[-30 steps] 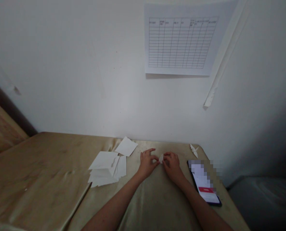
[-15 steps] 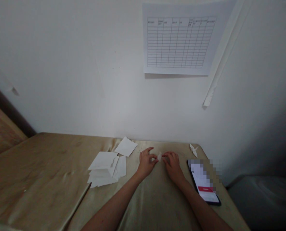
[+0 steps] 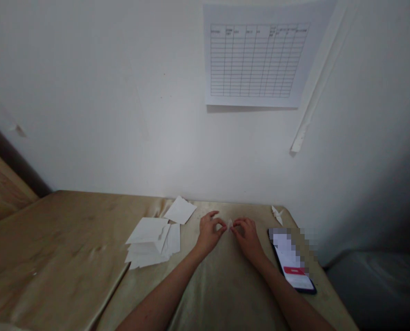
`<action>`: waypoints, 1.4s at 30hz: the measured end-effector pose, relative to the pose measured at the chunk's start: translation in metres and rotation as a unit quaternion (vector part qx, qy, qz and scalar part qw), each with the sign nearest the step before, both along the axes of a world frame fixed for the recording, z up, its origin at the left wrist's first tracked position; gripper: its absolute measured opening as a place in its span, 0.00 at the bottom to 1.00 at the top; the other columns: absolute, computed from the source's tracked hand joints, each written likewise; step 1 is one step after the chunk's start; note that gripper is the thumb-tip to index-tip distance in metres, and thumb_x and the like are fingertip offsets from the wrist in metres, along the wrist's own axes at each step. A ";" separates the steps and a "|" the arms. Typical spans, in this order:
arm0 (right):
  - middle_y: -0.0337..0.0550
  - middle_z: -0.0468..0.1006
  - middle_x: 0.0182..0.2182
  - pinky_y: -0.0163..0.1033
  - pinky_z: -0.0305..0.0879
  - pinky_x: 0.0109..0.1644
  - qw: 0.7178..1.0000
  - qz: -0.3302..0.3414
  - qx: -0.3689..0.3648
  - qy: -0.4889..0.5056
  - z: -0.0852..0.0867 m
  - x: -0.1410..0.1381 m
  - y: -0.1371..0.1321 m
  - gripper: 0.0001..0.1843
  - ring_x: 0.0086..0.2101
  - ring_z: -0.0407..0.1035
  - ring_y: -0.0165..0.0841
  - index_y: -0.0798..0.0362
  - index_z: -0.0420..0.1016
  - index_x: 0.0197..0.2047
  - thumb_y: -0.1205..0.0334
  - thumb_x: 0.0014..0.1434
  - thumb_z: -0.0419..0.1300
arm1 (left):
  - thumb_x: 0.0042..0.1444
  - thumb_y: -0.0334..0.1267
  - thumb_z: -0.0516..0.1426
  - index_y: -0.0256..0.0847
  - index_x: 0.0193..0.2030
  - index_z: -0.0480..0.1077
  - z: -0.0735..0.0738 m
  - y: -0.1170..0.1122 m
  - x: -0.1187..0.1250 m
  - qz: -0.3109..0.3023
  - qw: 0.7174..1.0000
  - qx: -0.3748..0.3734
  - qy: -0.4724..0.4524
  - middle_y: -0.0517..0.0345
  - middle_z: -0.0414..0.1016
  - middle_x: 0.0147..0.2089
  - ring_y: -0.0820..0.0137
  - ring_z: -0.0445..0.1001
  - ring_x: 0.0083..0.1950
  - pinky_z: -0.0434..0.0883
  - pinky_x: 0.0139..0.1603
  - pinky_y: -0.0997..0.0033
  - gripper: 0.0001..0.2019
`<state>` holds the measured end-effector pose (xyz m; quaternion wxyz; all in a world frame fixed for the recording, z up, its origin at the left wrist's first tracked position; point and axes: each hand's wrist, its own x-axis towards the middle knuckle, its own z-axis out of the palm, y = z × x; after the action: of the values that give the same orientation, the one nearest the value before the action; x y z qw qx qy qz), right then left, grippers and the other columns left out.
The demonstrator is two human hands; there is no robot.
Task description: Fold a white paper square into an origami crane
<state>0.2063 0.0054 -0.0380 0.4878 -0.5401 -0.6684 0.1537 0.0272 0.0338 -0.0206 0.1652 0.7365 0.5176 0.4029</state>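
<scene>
A small folded piece of white paper (image 3: 230, 225) is held between my two hands, just above or on the tan-covered table (image 3: 222, 285). My left hand (image 3: 210, 232) pinches its left side between thumb and index finger, the other fingers raised. From the other side, my right hand (image 3: 245, 234) pinches it with thumb and fingertips. The folds are too small and blurred to make out. Left of my hands lie several loose white paper sheets (image 3: 148, 230) in an overlapping pile, with a single square sheet (image 3: 180, 210) behind them.
A folded paper crane (image 3: 277, 214) lies at the table's back right corner. In front of it rests a phone (image 3: 296, 276) with its screen lit. A printed table sheet (image 3: 255, 64) hangs on the white wall. Beyond the right edge is a dark grey object (image 3: 377, 285).
Both hands keep their pinch on the small paper, which has turned slightly and shows a narrower, more pointed shape. The sheets, crane and phone stay where they were.
</scene>
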 end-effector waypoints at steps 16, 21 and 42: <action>0.45 0.79 0.40 0.51 0.61 0.58 1.000 0.018 -0.020 0.012 0.005 0.000 -0.001 0.15 0.48 0.68 0.43 0.48 0.77 0.35 0.45 0.59 0.63 | 0.51 0.38 0.69 0.51 0.34 0.83 0.005 -0.004 -0.001 -0.002 0.999 -0.030 0.019 0.55 0.73 0.62 0.54 0.66 0.65 0.56 0.69 0.40 0.04; 0.46 0.79 0.41 0.52 0.63 0.58 0.999 0.020 -0.040 0.018 0.007 0.000 -0.002 0.11 0.48 0.70 0.44 0.47 0.80 0.35 0.48 0.57 0.65 | 0.51 0.37 0.68 0.49 0.33 0.82 0.005 -0.005 -0.001 0.000 0.999 -0.032 0.018 0.56 0.71 0.63 0.55 0.65 0.66 0.53 0.70 0.39 0.02; 0.48 0.80 0.42 0.54 0.63 0.58 0.999 -0.023 -0.033 0.030 0.009 0.000 -0.004 0.10 0.48 0.71 0.45 0.46 0.82 0.33 0.51 0.57 0.64 | 0.45 0.41 0.73 0.50 0.37 0.82 0.012 -0.011 0.000 -0.012 0.999 -0.027 0.029 0.55 0.70 0.64 0.53 0.63 0.67 0.49 0.71 0.36 0.11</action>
<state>0.2065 0.0017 -0.0291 0.4925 -0.5666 -0.6355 0.1805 0.0270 0.0231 -0.0089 0.1747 0.7493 0.5240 0.3652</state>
